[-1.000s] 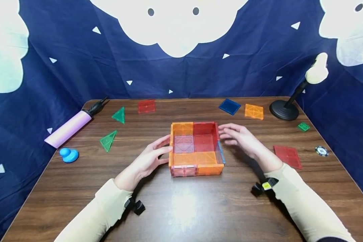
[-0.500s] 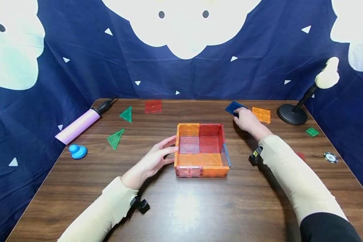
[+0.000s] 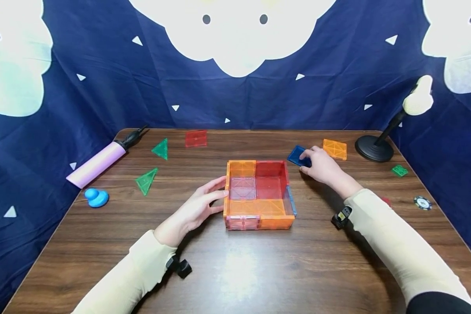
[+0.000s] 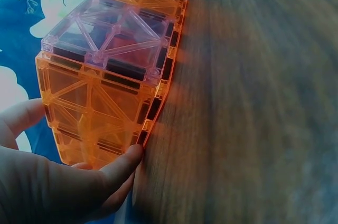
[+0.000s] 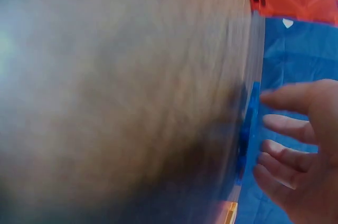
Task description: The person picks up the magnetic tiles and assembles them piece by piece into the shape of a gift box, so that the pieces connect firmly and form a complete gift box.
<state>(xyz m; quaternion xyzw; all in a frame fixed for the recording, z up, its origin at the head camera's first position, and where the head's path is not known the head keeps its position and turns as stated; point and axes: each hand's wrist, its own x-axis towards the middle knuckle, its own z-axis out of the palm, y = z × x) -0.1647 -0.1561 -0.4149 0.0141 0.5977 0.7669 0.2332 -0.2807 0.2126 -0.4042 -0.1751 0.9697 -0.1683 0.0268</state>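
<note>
An open-topped box of see-through magnetic tiles [image 3: 275, 223], in orange, pink, red and blue, stands mid-table. My left hand [image 3: 196, 207] rests against its left side, thumb at the top rim. In the left wrist view, the fingertips [image 4: 129, 160] touch the low edge of the orange wall [image 4: 90, 94]. My right hand [image 3: 325, 167] is over a blue square tile [image 3: 295, 155] lying flat behind and right of the box. Its fingers are spread and slightly bent in the right wrist view, fingertips [image 5: 270, 123] right at the tile's upper face, partly covering it in the head view.
An orange square tile [image 3: 335, 149] lies beyond my right hand, and a red one [image 3: 196, 138] at the back left. Green triangles [image 3: 146, 181], a blue duck [image 3: 96, 197] and a pink pump [image 3: 98, 165] lie left. A microphone stand [image 3: 373, 148] stands right, near a poker chip [image 3: 422, 203].
My right hand has gone from beside the box to the blue tile, which has slid nearer and slightly left under the fingers. My left hand has stayed at the box's left side.
</note>
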